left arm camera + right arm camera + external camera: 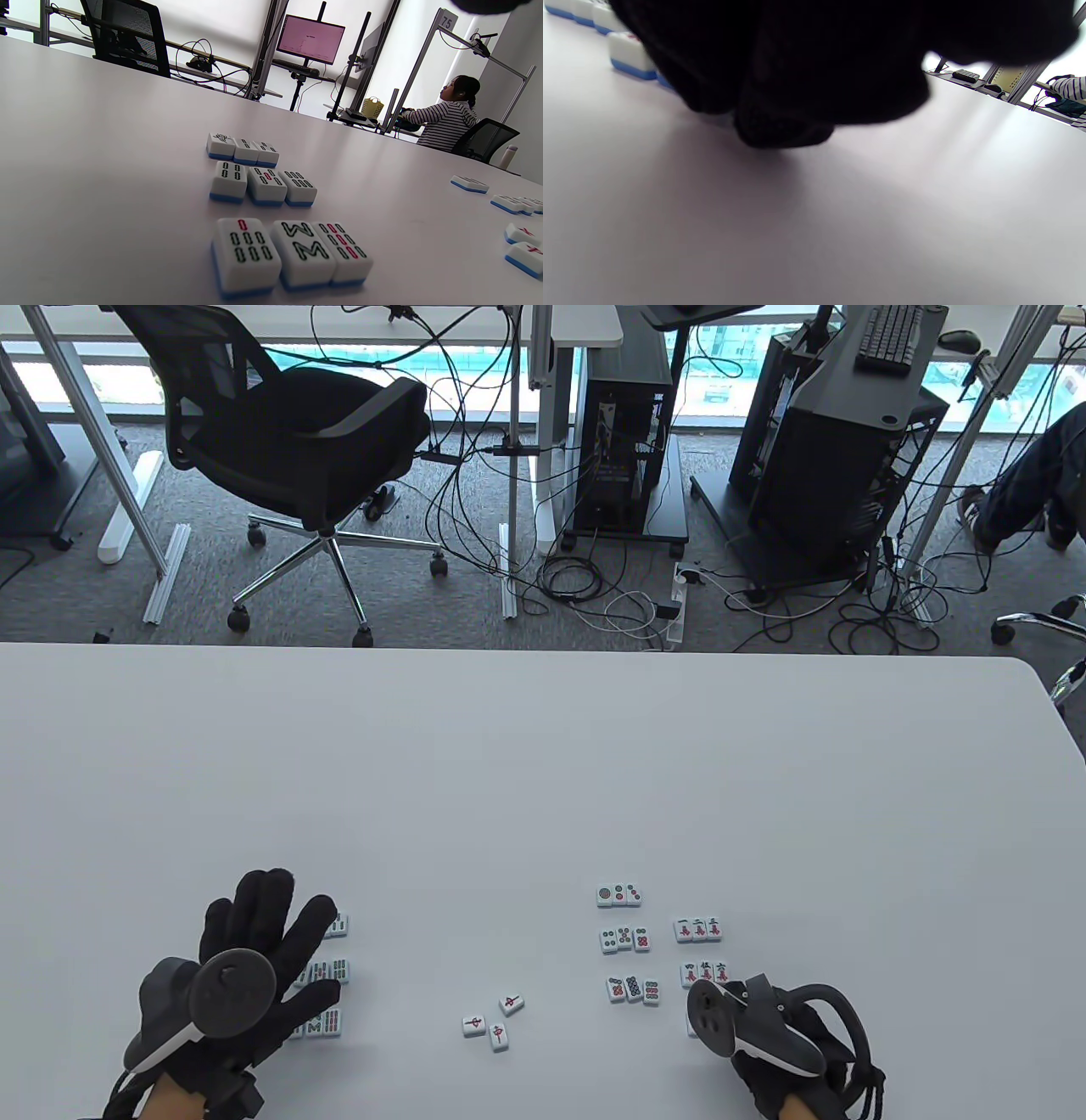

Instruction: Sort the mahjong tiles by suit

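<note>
White desk (543,780) fills the near half of the scene; beyond its far edge sit an office chair (288,449), computer towers and loose cables on grey carpet. Your left hand (254,950) lies at the near left, fingers straight and spread, over the bamboo tiles (271,220), which stand face up in three rows of three; whether the fingers touch them cannot be told. Three red-character tiles (494,1022) lie loose near the middle of the near edge, close together but not aligned. To their right the dot tiles (628,942) form three rows of three, and just right of those the character tiles (701,950) sit in rows, the nearest row largely hidden. Your right hand (789,1044) is at the near right, beside those rows; its fingers (780,123) reach the desk in the wrist view, but whether it holds a tile cannot be told.
</note>
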Demonstrator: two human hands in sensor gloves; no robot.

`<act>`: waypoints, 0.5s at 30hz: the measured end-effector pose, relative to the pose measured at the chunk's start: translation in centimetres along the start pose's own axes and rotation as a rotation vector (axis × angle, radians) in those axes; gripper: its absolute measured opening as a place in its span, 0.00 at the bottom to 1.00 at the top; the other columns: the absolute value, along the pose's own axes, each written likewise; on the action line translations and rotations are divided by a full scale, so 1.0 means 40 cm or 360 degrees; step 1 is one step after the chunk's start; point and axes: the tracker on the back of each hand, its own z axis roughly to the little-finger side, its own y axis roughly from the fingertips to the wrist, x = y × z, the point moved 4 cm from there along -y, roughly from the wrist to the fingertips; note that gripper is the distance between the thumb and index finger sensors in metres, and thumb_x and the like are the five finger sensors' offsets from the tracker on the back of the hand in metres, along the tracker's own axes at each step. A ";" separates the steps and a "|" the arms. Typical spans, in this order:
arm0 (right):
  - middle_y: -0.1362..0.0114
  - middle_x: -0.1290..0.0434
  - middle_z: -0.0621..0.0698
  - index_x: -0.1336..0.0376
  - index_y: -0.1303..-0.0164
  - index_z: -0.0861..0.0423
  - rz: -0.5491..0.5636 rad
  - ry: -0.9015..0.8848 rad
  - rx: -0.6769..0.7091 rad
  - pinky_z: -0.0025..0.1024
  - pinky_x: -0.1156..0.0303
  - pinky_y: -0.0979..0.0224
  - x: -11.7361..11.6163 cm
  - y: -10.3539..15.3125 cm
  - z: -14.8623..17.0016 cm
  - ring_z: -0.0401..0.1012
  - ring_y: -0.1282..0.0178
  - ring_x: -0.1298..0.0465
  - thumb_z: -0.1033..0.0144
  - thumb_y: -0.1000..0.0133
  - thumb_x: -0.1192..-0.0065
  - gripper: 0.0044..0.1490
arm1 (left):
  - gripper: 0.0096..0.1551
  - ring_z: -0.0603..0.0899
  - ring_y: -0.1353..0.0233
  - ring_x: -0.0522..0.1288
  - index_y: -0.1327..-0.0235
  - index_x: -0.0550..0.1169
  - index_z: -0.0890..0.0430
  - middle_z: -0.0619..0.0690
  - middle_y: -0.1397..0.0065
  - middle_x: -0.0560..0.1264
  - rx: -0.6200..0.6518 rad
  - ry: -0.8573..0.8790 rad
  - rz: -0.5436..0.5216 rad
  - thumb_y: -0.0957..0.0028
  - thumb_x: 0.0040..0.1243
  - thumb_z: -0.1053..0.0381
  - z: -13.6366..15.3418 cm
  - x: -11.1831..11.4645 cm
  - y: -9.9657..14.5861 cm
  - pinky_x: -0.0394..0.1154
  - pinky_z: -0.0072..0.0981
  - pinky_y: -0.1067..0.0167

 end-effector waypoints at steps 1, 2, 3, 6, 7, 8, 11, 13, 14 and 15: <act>0.63 0.17 0.49 0.34 0.37 0.60 0.0008 0.0001 0.0003 0.31 0.21 0.71 -0.001 0.000 -0.003 0.38 0.77 0.20 0.60 0.57 0.30 0.37 | 0.49 0.51 0.16 0.24 0.23 0.49 0.34 0.35 0.21 0.25 0.0000 0.0001 -0.0002 0.58 0.47 0.23 0.000 0.000 0.000 0.28 0.59 0.22; 0.63 0.17 0.49 0.34 0.37 0.60 0.0015 0.0001 0.0005 0.31 0.21 0.71 -0.001 0.000 -0.004 0.38 0.77 0.20 0.60 0.57 0.30 0.37 | 0.49 0.51 0.16 0.24 0.23 0.49 0.34 0.35 0.21 0.25 0.0000 0.0002 -0.0003 0.58 0.47 0.23 0.000 0.000 0.000 0.28 0.59 0.22; 0.63 0.17 0.49 0.34 0.37 0.60 0.0018 0.0000 0.0006 0.31 0.21 0.71 -0.001 0.001 -0.004 0.38 0.77 0.20 0.60 0.57 0.30 0.38 | 0.49 0.51 0.16 0.24 0.23 0.49 0.34 0.35 0.21 0.25 -0.0001 0.0003 -0.0004 0.58 0.47 0.23 0.001 0.000 0.000 0.28 0.59 0.22; 0.60 0.17 0.50 0.35 0.35 0.58 0.0017 -0.0008 -0.0008 0.32 0.20 0.69 0.009 0.004 0.001 0.39 0.75 0.19 0.61 0.57 0.31 0.38 | 0.49 0.51 0.16 0.24 0.23 0.49 0.34 0.35 0.21 0.25 -0.0001 0.0003 -0.0003 0.58 0.47 0.23 0.001 0.000 0.000 0.28 0.59 0.22; 0.59 0.17 0.50 0.35 0.35 0.58 0.0034 -0.0016 -0.0013 0.32 0.20 0.68 0.020 0.006 0.004 0.39 0.74 0.19 0.60 0.57 0.31 0.38 | 0.49 0.51 0.16 0.24 0.23 0.49 0.34 0.35 0.21 0.25 -0.0001 0.0003 -0.0002 0.58 0.47 0.23 0.001 0.000 0.000 0.28 0.59 0.22; 0.58 0.17 0.50 0.35 0.35 0.58 0.0057 -0.0031 -0.0016 0.33 0.20 0.67 0.036 0.010 0.008 0.39 0.73 0.19 0.59 0.56 0.31 0.38 | 0.49 0.51 0.16 0.24 0.23 0.49 0.34 0.35 0.21 0.25 0.0000 0.0003 -0.0001 0.59 0.47 0.23 0.001 0.000 -0.001 0.28 0.59 0.22; 0.56 0.17 0.51 0.34 0.36 0.58 0.0191 -0.0102 -0.0025 0.35 0.19 0.64 0.105 0.021 0.013 0.41 0.71 0.18 0.55 0.55 0.34 0.37 | 0.49 0.51 0.16 0.24 0.23 0.49 0.34 0.35 0.21 0.25 -0.0002 0.0002 0.0002 0.59 0.47 0.23 0.001 0.001 -0.001 0.28 0.59 0.22; 0.53 0.18 0.52 0.34 0.35 0.57 0.0326 -0.0165 -0.0018 0.36 0.19 0.62 0.159 0.029 0.011 0.42 0.68 0.18 0.51 0.54 0.37 0.38 | 0.49 0.51 0.16 0.24 0.23 0.49 0.34 0.35 0.21 0.25 -0.0002 0.0000 0.0003 0.58 0.47 0.23 0.000 0.001 -0.001 0.28 0.59 0.22; 0.50 0.18 0.53 0.35 0.34 0.57 0.0413 -0.0203 -0.0019 0.38 0.19 0.59 0.189 0.034 0.009 0.44 0.65 0.18 0.49 0.53 0.39 0.39 | 0.49 0.51 0.16 0.24 0.23 0.49 0.34 0.35 0.21 0.25 -0.0002 -0.0001 0.0003 0.58 0.47 0.23 0.000 0.001 -0.001 0.28 0.59 0.22; 0.47 0.20 0.55 0.36 0.32 0.56 0.0502 -0.0243 -0.0016 0.40 0.20 0.56 0.218 0.039 0.006 0.45 0.61 0.19 0.48 0.53 0.40 0.41 | 0.49 0.51 0.16 0.24 0.23 0.49 0.34 0.35 0.21 0.25 -0.0002 -0.0003 0.0002 0.59 0.47 0.23 0.000 0.001 -0.001 0.28 0.59 0.22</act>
